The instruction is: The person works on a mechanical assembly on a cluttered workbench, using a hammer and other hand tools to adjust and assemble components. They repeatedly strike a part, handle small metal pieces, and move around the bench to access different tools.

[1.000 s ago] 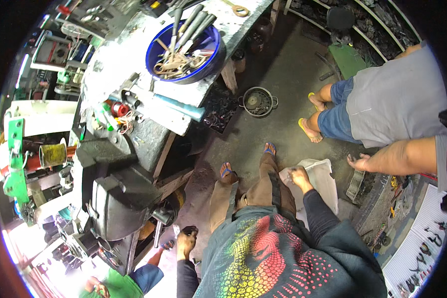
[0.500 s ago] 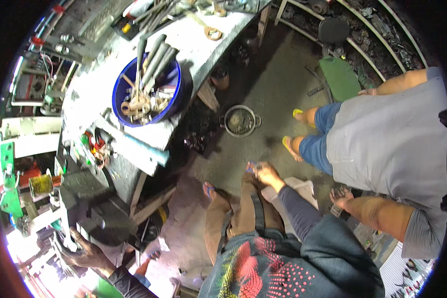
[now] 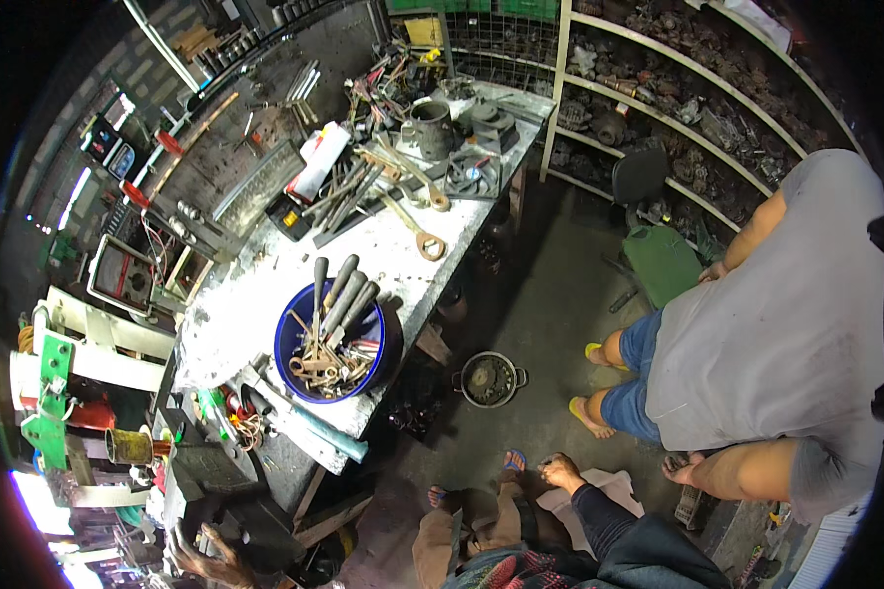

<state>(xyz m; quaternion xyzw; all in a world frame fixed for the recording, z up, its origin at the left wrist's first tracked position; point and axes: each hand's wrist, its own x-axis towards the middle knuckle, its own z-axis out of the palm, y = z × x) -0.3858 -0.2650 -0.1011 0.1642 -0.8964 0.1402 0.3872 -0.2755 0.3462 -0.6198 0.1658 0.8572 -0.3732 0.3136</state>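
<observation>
Beside the dark vise (image 3: 260, 540), now within reach, the left hand (image 3: 216, 563) has been raised, fingers parted. The right hand (image 3: 561, 472) is half-curled; anything held cannot be made out.

The workbench (image 3: 409, 282) holds a basin (image 3: 291, 332) behind the vise (image 3: 260, 540).

We're standing in a mechanical repair workshop: the worn desk (image 3: 236, 319) on the left carries a ring wrench (image 3: 400, 211) and a blue basin (image 3: 371, 322) crammed with hand tools (image 3: 321, 280), while far-right shelves (image 3: 557, 108) hold heaped metal parts (image 3: 648, 39).
</observation>
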